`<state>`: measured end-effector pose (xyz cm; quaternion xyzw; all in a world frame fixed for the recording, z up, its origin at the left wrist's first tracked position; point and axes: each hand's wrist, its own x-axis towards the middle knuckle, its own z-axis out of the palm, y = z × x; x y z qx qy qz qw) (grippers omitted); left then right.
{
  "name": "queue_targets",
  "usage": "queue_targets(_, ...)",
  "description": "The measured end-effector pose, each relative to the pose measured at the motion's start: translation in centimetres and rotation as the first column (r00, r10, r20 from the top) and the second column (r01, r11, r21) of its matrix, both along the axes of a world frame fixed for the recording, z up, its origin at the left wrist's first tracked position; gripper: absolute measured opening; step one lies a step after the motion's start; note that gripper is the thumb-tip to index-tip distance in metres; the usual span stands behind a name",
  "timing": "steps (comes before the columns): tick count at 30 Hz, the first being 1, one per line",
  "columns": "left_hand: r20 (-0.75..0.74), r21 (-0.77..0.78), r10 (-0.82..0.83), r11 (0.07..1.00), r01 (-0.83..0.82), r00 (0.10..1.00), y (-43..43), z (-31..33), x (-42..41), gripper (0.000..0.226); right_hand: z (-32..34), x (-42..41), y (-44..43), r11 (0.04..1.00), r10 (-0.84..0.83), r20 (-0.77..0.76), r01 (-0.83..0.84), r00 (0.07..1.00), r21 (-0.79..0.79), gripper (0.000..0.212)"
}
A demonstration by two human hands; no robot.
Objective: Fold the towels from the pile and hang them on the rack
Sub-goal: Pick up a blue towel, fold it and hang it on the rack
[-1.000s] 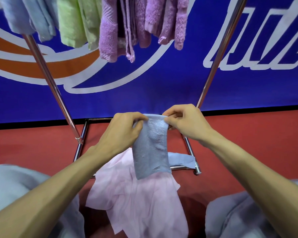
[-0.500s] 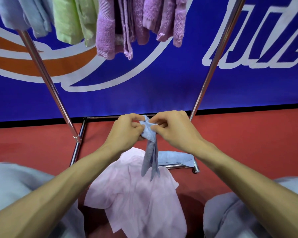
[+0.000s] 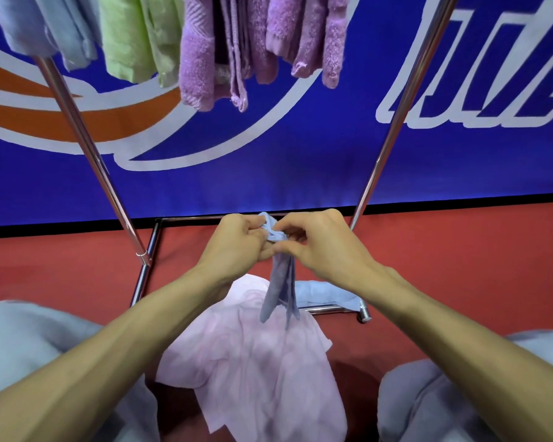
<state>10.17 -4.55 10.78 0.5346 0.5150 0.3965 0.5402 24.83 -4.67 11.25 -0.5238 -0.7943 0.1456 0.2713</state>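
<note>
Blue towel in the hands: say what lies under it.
Under the blue towel, pinched by left hand and right hand, a pink towel lies on the red floor, a light blue towel beside it over the rack's base bar. What the pink towel covers is hidden.

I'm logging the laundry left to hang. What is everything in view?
small towel: one, blue-grey, hanging bunched from both hands.
pink towel: one, pale pink, crumpled on the floor.
light blue towel: one, by the rack's base bar.
hung towels: several, blue, green, purple, top of frame.
rack: one, chrome.
banner: one, blue, white, orange, behind.
floor: one, red.
knees: two, grey-clad, bottom corners.
left hand: one, pinching the small towel.
right hand: one, pinching it too.
</note>
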Motion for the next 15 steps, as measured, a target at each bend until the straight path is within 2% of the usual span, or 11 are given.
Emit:
queue_targets(2,-0.005,-0.009,-0.008,1.0,0.008,1.0,0.1,0.2,-0.3,0.029,0.1,0.3,0.3,1.0,-0.006,0.003,0.006,1.0,0.0,0.018)
queue_targets(3,-0.053,0.018,-0.003,1.0,0.004,0.999,0.3,0.3,-0.5,0.028,0.2,0.6,0.4,1.0,-0.007,-0.004,0.007,1.0,0.001,0.017)
queue_targets(5,-0.257,0.151,0.053,0.988,-0.014,0.965,0.6,0.4,-1.1,0.025,0.6,1.0,0.6,1.0,-0.02,-0.024,0.02,1.0,0.015,0.015)
queue_targets(7,-0.393,0.248,0.086,0.969,0.016,0.915,0.7,0.6,-1.5,0.038,1.1,1.4,0.8,0.999,-0.036,-0.065,0.037,0.997,0.02,0.015)
queue_targets(9,-0.451,0.269,0.054,0.96,0.077,0.891,0.8,0.8,-1.8,0.055,1.5,1.6,0.8,0.999,-0.034,-0.112,0.036,0.993,0.015,0.015)
queue_targets(10,-0.482,0.276,0.04,0.955,0.108,0.875,0.9,0.9,-1.9,0.053,1.6,1.7,0.9,0.999,-0.03,-0.135,0.032,0.99,0.013,0.014)
queue_targets(12,-0.49,0.296,0.031,0.946,0.133,0.871,1.1,0.8,-2.0,0.03,1.8,1.9,1.0,0.999,-0.032,-0.182,0.034,0.983,0.005,0.013)
queue_targets(13,-0.456,0.307,0.035,0.944,0.12,0.889,1.1,0.9,-2.0,0.02,1.9,2.0,1.1,0.999,-0.036,-0.211,0.037,0.977,-0.002,0.012)
queue_targets(15,-0.383,0.331,0.052,0.94,0.084,0.922,1.1,1.0,-1.9,0.014,2.1,2.2,1.3,0.999,-0.048,-0.288,0.04,0.956,-0.033,0.011)
